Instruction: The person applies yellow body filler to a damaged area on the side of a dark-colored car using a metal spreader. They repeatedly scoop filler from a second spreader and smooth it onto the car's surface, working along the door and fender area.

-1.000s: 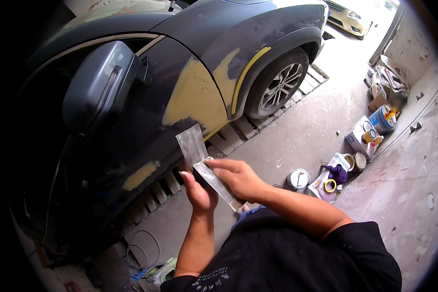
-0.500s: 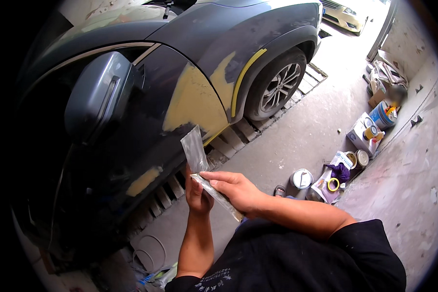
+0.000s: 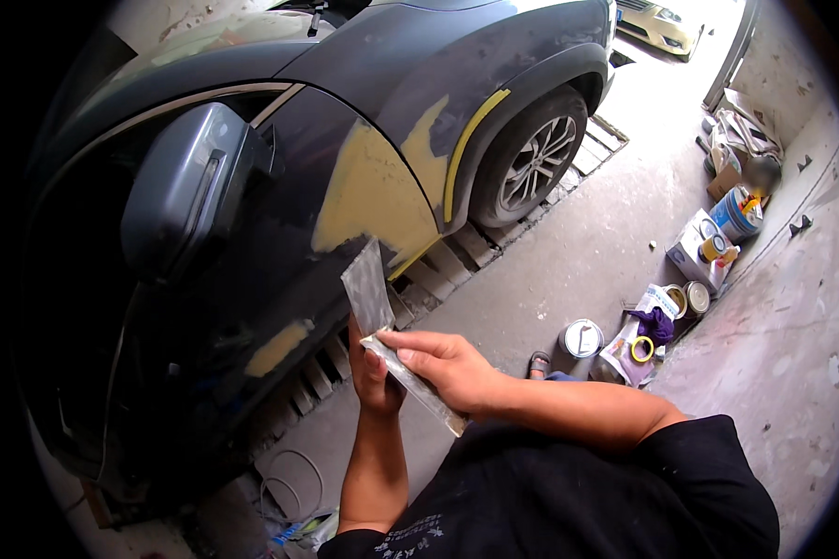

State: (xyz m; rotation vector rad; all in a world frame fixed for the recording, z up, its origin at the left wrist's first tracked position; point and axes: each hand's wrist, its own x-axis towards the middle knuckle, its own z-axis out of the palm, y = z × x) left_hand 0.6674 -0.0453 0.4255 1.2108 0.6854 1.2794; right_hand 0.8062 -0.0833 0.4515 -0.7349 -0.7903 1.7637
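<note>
My left hand point(image 3: 376, 377) is closed around a flat grey putty scraper point(image 3: 368, 289), whose wide blade points up toward the car. In my right hand point(image 3: 447, 363) is a second narrow grey scraper point(image 3: 418, 387), slanting down to the right under my fingers. Its upper end meets the lower part of the first blade. Beyond the blades, a dark grey car point(image 3: 280, 214) carries smooth yellowish filler point(image 3: 364, 191) on its door and fender. A smaller filler patch point(image 3: 278, 348) sits lower on the door.
A side mirror point(image 3: 182, 186) juts out at left. Yellow tape point(image 3: 466, 140) edges the arch above the front wheel point(image 3: 536, 163). On the floor at right stand a lidded can point(image 3: 581, 339), a purple cloth point(image 3: 653, 325), a tape roll point(image 3: 641, 348) and a blue bucket point(image 3: 735, 216).
Both scrapers have shifted slightly against each other. The left blade's top has moved a little left, and the right scraper's lower end reaches slightly further down.
</note>
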